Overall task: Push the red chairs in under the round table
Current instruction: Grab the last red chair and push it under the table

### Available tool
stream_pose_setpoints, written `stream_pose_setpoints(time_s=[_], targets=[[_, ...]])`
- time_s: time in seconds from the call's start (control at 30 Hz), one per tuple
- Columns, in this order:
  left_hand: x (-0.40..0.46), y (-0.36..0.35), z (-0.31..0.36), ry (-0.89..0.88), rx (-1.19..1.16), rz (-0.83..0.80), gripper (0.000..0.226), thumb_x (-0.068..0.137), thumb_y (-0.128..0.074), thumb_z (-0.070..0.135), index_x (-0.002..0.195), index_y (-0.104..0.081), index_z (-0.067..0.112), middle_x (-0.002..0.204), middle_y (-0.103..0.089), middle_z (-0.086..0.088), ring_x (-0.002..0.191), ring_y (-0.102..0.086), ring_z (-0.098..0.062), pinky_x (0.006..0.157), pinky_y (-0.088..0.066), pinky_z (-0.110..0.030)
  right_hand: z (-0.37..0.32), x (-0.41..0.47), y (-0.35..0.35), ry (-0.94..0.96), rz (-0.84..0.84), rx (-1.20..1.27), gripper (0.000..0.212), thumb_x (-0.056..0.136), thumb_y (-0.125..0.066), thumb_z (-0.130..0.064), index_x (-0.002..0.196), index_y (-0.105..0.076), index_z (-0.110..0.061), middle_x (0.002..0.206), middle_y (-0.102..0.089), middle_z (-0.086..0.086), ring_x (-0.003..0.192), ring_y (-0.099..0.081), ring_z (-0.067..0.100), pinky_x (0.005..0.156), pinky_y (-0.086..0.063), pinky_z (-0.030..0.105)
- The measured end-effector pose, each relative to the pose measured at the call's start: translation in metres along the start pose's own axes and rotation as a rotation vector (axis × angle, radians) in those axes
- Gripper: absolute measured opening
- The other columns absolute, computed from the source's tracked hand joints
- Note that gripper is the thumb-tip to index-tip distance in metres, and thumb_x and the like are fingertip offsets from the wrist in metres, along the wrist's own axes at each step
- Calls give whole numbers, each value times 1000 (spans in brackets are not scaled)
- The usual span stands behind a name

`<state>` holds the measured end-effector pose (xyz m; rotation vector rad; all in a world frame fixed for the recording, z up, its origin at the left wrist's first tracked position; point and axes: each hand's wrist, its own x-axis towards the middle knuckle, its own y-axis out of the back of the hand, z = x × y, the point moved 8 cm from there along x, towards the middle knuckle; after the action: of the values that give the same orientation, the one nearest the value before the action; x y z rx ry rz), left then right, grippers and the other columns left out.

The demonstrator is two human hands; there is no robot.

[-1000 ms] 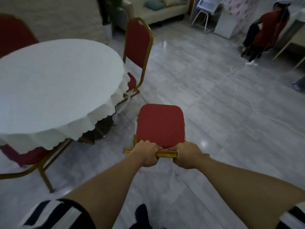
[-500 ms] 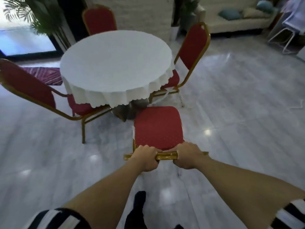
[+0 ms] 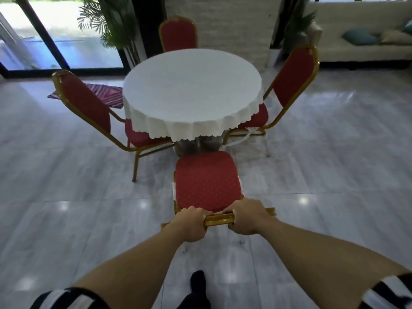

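A round table (image 3: 191,90) with a white scalloped cloth stands ahead of me. Right in front of me is a red chair (image 3: 207,179) with a gold frame, its seat facing the table and its front edge just short of the table's base. My left hand (image 3: 191,224) and my right hand (image 3: 247,217) both grip the gold top rail of its backrest. Three more red chairs surround the table: one at the left (image 3: 87,103), one at the right (image 3: 294,74), one at the far side (image 3: 178,33). The left and right seats sit partly under the cloth.
Potted palms (image 3: 111,25) stand behind the table beside a white pillar. A striped rug (image 3: 107,94) lies at the far left by the glass doors. A cream sofa (image 3: 361,41) with cushions runs along the back right. Glossy grey floor tiles surround me.
I have swung round with the chair from the table's right side to face the table squarely. The table now sits straight ahead, and the chair's seat points at it.
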<state>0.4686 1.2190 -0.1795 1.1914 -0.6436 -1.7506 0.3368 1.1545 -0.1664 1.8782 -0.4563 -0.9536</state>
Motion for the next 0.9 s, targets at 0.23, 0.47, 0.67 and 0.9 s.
stream_pose_setpoints(time_s=[0.23, 0.47, 0.67, 0.9], targets=[[35, 20, -11, 22, -9, -7, 41, 87, -54, 17, 113, -71, 44, 90, -74, 4, 81, -70, -23, 77, -62, -45, 14, 33, 17, -13, 8, 10, 27, 87, -58, -40, 106, -76, -45, 84, -73, -9, 76, -66, 18, 73, -53, 35], [93, 61, -32, 30, 12, 22, 31, 87, -54, 17, 103, -69, 39, 88, -72, 4, 80, -69, -24, 77, -62, -46, 34, 96, 52, 1, 18, -1, 26, 88, -59, -41, 109, -75, -45, 85, -73, -10, 75, -64, 17, 71, -50, 33], [149, 106, -53, 56, 14, 35, 34, 88, -55, 17, 105, -68, 43, 89, -72, 2, 82, -69, -27, 77, -61, -46, 52, 160, 90, -15, 14, -29, 27, 88, -60, -41, 110, -75, -47, 90, -74, -10, 81, -67, 20, 77, -55, 35], [198, 147, -83, 58, 66, -11, 46, 87, -54, 18, 121, -66, 46, 87, -68, 7, 78, -65, -25, 76, -61, -43, 56, 222, 120, 22, 19, -55, 34, 89, -57, -46, 119, -70, -56, 92, -74, -9, 83, -67, 21, 74, -51, 34]])
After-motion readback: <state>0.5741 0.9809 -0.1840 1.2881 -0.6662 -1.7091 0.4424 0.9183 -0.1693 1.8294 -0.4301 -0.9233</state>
